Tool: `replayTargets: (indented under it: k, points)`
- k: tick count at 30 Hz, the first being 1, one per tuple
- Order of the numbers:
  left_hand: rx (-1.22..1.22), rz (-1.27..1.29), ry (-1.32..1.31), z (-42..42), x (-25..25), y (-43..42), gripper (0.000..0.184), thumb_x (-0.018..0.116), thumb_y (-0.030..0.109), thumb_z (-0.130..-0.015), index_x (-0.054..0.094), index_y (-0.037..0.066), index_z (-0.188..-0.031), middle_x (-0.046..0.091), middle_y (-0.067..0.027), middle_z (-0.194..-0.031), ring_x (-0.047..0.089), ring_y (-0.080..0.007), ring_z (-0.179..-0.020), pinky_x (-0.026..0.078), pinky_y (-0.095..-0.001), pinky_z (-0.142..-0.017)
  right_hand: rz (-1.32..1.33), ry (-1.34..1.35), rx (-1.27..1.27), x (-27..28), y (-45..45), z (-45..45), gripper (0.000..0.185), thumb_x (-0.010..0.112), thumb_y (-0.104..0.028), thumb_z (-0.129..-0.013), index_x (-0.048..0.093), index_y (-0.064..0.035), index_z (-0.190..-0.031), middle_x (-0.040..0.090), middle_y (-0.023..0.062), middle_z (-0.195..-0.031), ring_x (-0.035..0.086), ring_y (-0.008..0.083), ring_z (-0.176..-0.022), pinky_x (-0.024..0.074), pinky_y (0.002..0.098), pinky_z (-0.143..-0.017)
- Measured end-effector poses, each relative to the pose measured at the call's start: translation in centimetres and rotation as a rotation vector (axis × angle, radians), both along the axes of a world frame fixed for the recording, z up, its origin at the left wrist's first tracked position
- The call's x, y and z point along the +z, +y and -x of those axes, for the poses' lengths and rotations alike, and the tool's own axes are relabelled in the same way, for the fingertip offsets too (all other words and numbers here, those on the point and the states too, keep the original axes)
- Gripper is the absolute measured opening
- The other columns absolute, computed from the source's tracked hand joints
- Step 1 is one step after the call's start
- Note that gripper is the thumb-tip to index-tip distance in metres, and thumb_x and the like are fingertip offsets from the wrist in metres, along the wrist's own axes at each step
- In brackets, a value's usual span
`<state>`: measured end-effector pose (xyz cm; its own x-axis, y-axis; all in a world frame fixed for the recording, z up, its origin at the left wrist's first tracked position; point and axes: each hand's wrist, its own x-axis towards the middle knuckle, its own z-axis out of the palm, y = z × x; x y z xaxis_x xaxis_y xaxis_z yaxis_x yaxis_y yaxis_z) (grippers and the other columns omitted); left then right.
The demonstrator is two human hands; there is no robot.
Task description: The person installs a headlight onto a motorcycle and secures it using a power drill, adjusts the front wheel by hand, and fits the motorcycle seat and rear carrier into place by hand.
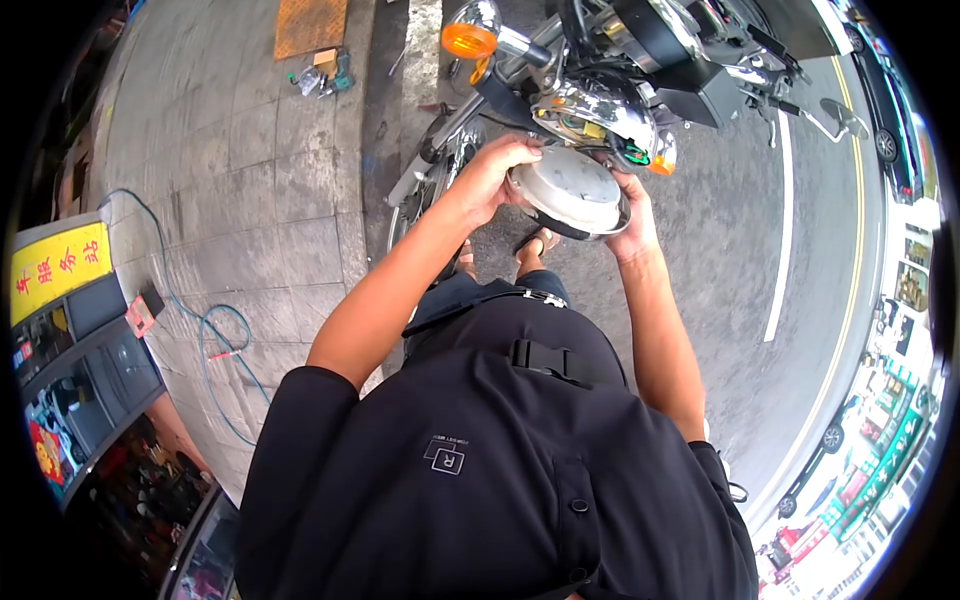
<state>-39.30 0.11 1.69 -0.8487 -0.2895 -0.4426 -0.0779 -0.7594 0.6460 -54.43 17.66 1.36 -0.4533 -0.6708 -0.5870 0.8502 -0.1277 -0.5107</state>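
Just off the motorcycle's [648, 38] chrome headlight shell [622, 112], your left hand [488, 182] and right hand [632, 218] both clamped on opposite edges of that round headlight unit [572, 188], green wiring [634, 155] hanging out behind it, lol.

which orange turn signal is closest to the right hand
The lower-right orange-lensed chrome turn signal, just above the right hand; the upper-left orange-lensed chrome turn signal sits clearly farther from that hand.

Black short-sleeved shirt [400, 520], white square R logo [447, 460], dark buttons [578, 506], black buckle [543, 358]
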Motion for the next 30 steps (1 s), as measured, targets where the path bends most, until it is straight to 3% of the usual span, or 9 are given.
replayTargets:
  k: [2, 5, 9, 10, 15, 24, 30]
  points:
    - [-0.049, -0.014, 0.008, -0.7, -0.2, -0.2, 0.036, 0.061, 0.024, -0.083, 0.058, 0.005, -0.114, 0.062, -0.0073, -0.101, 0.063, -0.0184, -0.09, 0.055, -0.0372, -0.069, 0.15, 0.033, 0.048, 0.6, 0.1, -0.5, 0.035, 0.052, -0.013, -0.087, 0.053, -0.0027, -0.121, 0.057, 0.0149, -0.125, 0.055, 0.0275, -0.115, 0.0432, 0.0419, -0.102]
    - [-0.079, -0.065, -0.044, -1.5, 0.2, 0.0, 0.037, 0.061, 0.025, -0.082, 0.058, 0.005, -0.114, 0.062, -0.0068, -0.101, 0.062, -0.0183, -0.091, 0.055, -0.0386, -0.071, 0.081, 0.086, -0.015, 0.1, 0.1, -0.9, 0.036, 0.05, -0.009, -0.085, 0.052, -0.0026, -0.121, 0.056, 0.0155, -0.125, 0.054, 0.0288, -0.116, 0.0427, 0.0419, -0.103]
    - [0.007, -0.013, -0.087, -0.6, -0.9, 0.8, 0.035, 0.063, 0.028, -0.08, 0.059, 0.007, -0.109, 0.061, -0.0053, -0.099, 0.062, -0.0179, -0.091, 0.055, -0.0396, -0.065, -0.023, 0.15, -0.09, -0.8, 0.3, -0.8, 0.028, 0.053, -0.023, -0.094, 0.056, -0.0051, -0.115, 0.061, 0.0105, -0.114, 0.058, 0.0247, -0.108, 0.0447, 0.0412, -0.099]
    - [0.052, -0.01, -0.096, -0.1, -0.8, 0.9, 0.033, 0.063, 0.028, -0.081, 0.059, 0.008, -0.107, 0.061, -0.0058, -0.098, 0.063, -0.0186, -0.089, 0.057, -0.0395, -0.063, -0.016, 0.151, -0.066, -0.6, 0.3, -0.7, 0.03, 0.053, -0.03, -0.096, 0.057, -0.0058, -0.114, 0.063, 0.0082, -0.111, 0.059, 0.0235, -0.107, 0.0456, 0.0404, -0.097]
    - [0.056, -0.021, -0.042, 1.1, 0.2, 0.0, 0.032, 0.063, 0.026, -0.081, 0.059, 0.006, -0.106, 0.061, -0.0074, -0.096, 0.065, -0.0195, -0.082, 0.058, -0.0365, -0.062, 0.019, 0.134, -0.105, -0.1, 0.2, -0.9, 0.028, 0.052, -0.027, -0.096, 0.057, -0.0052, -0.114, 0.062, 0.0085, -0.115, 0.058, 0.0238, -0.109, 0.0464, 0.0392, -0.095]
    - [-0.151, 0.102, -0.079, 1.2, 0.2, -1.4, 0.034, 0.064, 0.025, -0.08, 0.059, 0.003, -0.106, 0.062, -0.008, -0.089, 0.064, -0.0178, -0.071, 0.058, -0.0341, -0.059, -0.018, 0.158, -0.165, -0.3, 0.0, -1.3, 0.032, 0.052, -0.023, -0.097, 0.055, -0.0026, -0.121, 0.061, 0.0108, -0.122, 0.058, 0.0243, -0.112, 0.0431, 0.0394, -0.101]
    - [-0.007, 0.085, -0.14, 2.8, 0.9, -0.3, 0.034, 0.064, 0.024, -0.08, 0.058, 0.002, -0.105, 0.061, -0.0085, -0.085, 0.064, -0.0191, -0.058, 0.057, -0.0334, -0.05, -0.035, 0.158, -0.194, 0.7, 0.0, -1.2, 0.034, 0.054, -0.022, -0.095, 0.052, -0.0058, -0.125, 0.058, 0.0084, -0.126, 0.054, 0.0223, -0.118, 0.042, 0.0394, -0.101]
